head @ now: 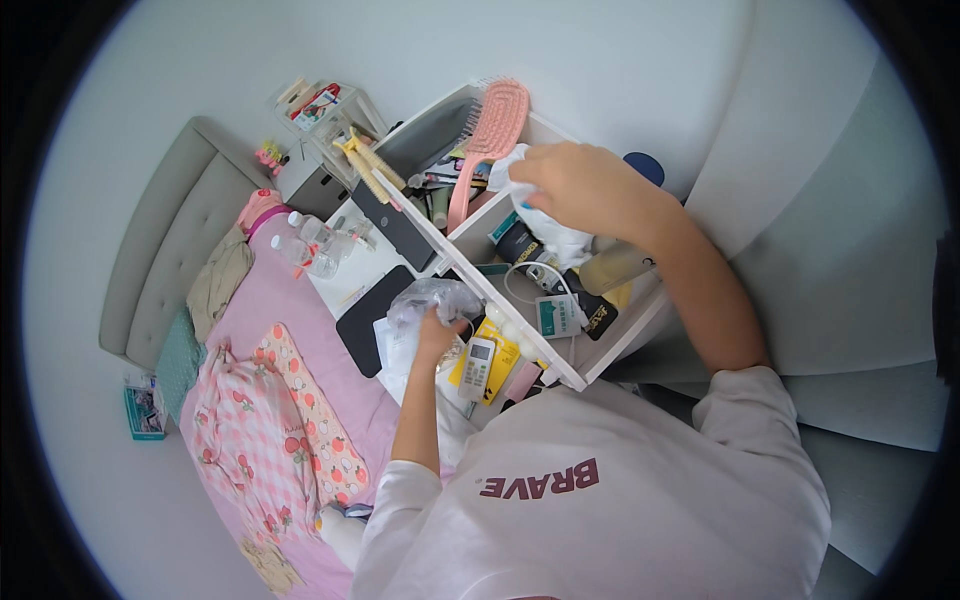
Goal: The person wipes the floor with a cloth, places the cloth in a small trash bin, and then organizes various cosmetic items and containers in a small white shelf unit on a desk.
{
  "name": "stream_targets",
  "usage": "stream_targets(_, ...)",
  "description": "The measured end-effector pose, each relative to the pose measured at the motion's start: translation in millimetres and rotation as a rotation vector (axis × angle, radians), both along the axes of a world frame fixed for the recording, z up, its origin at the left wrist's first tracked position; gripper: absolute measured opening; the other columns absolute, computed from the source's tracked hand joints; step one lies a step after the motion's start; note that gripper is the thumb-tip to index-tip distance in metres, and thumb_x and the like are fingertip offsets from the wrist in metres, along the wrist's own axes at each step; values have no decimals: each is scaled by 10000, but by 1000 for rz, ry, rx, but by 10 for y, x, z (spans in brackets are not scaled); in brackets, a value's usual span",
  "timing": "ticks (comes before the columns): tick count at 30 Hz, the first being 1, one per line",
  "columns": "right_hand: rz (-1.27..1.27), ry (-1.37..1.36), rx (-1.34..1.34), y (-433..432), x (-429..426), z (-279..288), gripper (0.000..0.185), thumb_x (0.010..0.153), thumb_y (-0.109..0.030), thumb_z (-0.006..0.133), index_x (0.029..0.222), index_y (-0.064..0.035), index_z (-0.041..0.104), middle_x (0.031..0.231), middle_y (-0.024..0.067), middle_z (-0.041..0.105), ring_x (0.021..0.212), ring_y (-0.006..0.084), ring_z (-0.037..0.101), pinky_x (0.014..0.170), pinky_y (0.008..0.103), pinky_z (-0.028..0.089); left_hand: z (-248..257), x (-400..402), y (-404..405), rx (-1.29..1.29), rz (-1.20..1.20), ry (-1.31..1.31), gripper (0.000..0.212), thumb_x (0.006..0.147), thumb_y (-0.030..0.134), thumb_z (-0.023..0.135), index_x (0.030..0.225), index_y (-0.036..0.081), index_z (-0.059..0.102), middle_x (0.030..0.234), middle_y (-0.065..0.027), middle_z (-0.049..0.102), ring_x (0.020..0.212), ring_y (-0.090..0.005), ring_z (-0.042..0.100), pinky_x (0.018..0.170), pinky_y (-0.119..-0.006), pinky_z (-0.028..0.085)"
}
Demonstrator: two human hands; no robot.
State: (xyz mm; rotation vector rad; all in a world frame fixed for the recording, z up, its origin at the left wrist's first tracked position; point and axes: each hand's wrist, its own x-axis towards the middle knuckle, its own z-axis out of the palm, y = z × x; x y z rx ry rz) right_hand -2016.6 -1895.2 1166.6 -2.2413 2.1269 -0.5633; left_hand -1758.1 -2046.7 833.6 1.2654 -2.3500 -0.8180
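My right hand [574, 187] reaches over a white divided box [510, 307], its fingers closed on a crumpled white cloth or tissue [559, 236]. The white bundle hangs into the near compartment, beside a dark tube [517, 244] and a bottle with pale yellow content [611, 268]. A white cable [510, 279] and a small teal-and-white box [558, 316] lie there too. Left of the box, my left hand [437, 337] grips a crumpled clear plastic bag [431, 296]; some fingertips are hidden. Just right of that hand rests a white remote control [477, 367] on a yellow packet [504, 360].
A pink hairbrush [499, 112] stands in the far compartment. Yellow hair tools [367, 169] hang over the box's left wall. Clear plastic bottles [304, 244] and a black flat item [375, 322] lie on the white surface. Left is a bed with pink bedding [300, 300]; right hang grey curtains [817, 247].
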Motion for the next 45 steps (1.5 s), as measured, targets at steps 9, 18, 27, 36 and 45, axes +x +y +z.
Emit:
stream_targets(9, 238, -600, -316, 56, 191, 386, 187, 768, -85, 587, 942, -18, 580, 799, 50, 583, 731, 67, 535, 635, 220, 425, 3245, -792, 830, -148, -409, 728, 565, 728, 104, 663, 1221, 47, 393, 1149, -139, 489, 952, -151, 530, 794, -289, 446)
stream_targets(18, 13, -132, 242, 354, -35, 127, 214, 757, -190, 607, 846, 3, 583, 727, 126, 601, 610, 218, 576, 565, 316, 453, 1388, -144, -65, 264, 442, 655, 298, 772, 132, 595, 997, -8, 459, 752, -90, 556, 515, -138, 515, 473, -250, 429)
stream_targets(27, -116, 130, 774, -45, 336, -537, 607, 590, -294, 751, 982, 85, 484, 942, 239, 566, 841, 334, 590, 709, 380, 486, 463, -124, 20, -116, 423, 364, 526, 760, 179, 612, 1165, -72, 389, 1154, -221, 440, 1123, -303, 392, 909, -380, 365)
stream_targets(36, -100, 19, 814, -64, 244, -715, 796, 536, -306, 785, 1111, 80, 393, 965, 246, 567, 889, 325, 580, 750, 351, 479, 3164, -893, 541, -214, -644, 497, 254, 743, 51, 601, 976, -8, 520, 940, -92, 558, 839, -215, 558, 768, -304, 445)
stream_targets(45, 179, 196, 848, -160, 178, -693, 462, 575, -368, 719, 834, 7, 645, 863, 151, 628, 790, 271, 607, 717, 342, 482, 3089, -1723, 580, -211, -1133, -980, 647, 501, 210, 779, 1059, 15, 516, 922, -149, 607, 860, -292, 586, 735, -346, 468)
